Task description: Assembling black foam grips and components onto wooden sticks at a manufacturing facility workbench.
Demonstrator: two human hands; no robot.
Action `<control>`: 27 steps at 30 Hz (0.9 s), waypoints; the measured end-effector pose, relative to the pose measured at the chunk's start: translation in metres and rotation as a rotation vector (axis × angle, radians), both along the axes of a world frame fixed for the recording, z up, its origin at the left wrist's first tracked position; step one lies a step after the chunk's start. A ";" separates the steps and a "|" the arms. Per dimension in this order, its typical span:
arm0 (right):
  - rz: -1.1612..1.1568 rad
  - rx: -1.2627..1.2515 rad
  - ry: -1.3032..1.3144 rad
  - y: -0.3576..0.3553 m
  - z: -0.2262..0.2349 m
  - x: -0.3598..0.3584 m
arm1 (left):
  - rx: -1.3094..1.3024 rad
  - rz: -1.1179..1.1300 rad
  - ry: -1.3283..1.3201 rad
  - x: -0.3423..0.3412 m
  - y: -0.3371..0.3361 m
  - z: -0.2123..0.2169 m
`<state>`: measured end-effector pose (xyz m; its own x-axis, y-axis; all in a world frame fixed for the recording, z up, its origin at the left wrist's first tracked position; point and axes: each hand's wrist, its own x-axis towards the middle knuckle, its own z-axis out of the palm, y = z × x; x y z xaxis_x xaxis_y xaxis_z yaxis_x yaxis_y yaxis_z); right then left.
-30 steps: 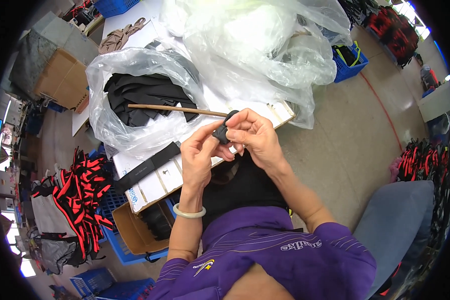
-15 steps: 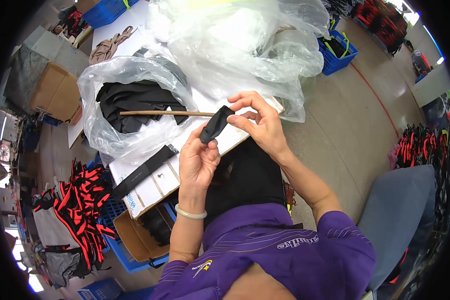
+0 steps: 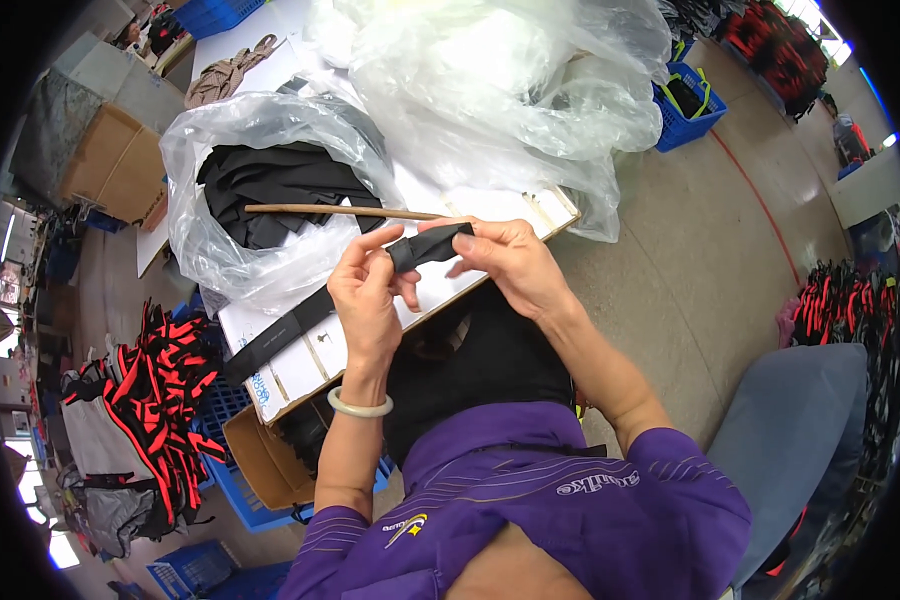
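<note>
Between my two hands stretches a short black fabric piece (image 3: 432, 246), held above the near edge of the white table (image 3: 320, 352). My left hand (image 3: 368, 290) pinches its left end, and my right hand (image 3: 510, 258) grips the right end with thumb and fingers. Just behind the hands lies a thin wooden stick (image 3: 340, 210), its right end hidden by my fingers. Its left part reaches over an open clear plastic bag (image 3: 185, 165) full of black fabric strips (image 3: 280, 185). A flat black strip (image 3: 280, 338) lies on the table left of my left hand.
Large clear plastic sheeting (image 3: 490, 100) covers the table's far side. A brown cloth (image 3: 232, 72) lies at the back left. Under the table sit a cardboard box (image 3: 260, 460) and a blue crate (image 3: 250, 510). Red and black goods (image 3: 160, 420) hang at left; a grey padded board (image 3: 795, 440) stands at right.
The black fabric piece has turned from a steep slant to nearly level. My left hand has moved up and left, while my right hand has come down to its right end.
</note>
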<state>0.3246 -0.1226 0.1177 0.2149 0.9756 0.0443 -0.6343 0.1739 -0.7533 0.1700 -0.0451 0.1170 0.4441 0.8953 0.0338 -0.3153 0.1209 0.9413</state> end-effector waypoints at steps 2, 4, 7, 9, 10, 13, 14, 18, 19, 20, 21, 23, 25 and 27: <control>0.144 -0.106 -0.494 -0.009 0.001 0.001 | -0.022 -0.042 0.013 -0.006 0.007 0.000; 0.179 -0.035 -0.507 -0.006 0.002 -0.002 | 0.106 -0.171 0.150 -0.009 0.014 0.007; 0.378 -0.025 0.110 -0.001 -0.001 -0.003 | 0.081 -0.178 0.041 -0.008 0.013 0.017; 0.381 -0.067 0.106 -0.003 -0.002 -0.010 | 0.137 -0.172 -0.111 -0.004 0.015 0.014; 0.371 -0.097 0.036 -0.002 -0.003 -0.018 | 0.155 -0.224 -0.221 -0.003 0.009 0.012; 0.218 -0.110 -0.457 -0.004 -0.010 -0.034 | 0.028 -0.242 -0.465 0.012 0.000 0.015; 0.208 -0.132 -0.634 -0.005 -0.012 -0.036 | 0.023 -0.241 -0.461 0.013 0.001 0.014; -0.131 0.153 -1.068 0.001 -0.045 -0.035 | -0.246 -0.214 -0.440 0.017 0.004 0.011; -0.127 0.150 -1.063 0.001 -0.037 -0.038 | -0.205 -0.252 -0.396 0.016 0.003 0.010; 0.052 0.027 -0.886 0.003 -0.019 -0.039 | -0.159 -0.293 -0.354 0.016 0.002 0.009; 0.226 -0.092 -0.702 0.004 -0.010 -0.039 | -0.213 -0.298 -0.367 0.016 -0.001 0.011; 0.438 -0.137 -0.367 0.006 -0.014 -0.034 | -0.266 -0.422 -0.423 0.011 0.000 0.007; 0.853 -0.147 0.262 0.012 -0.023 -0.037 | -0.074 -0.641 -0.435 0.010 0.014 -0.002; 0.868 -0.132 0.344 0.018 -0.028 -0.044 | -0.227 -0.627 -0.451 0.003 0.016 -0.010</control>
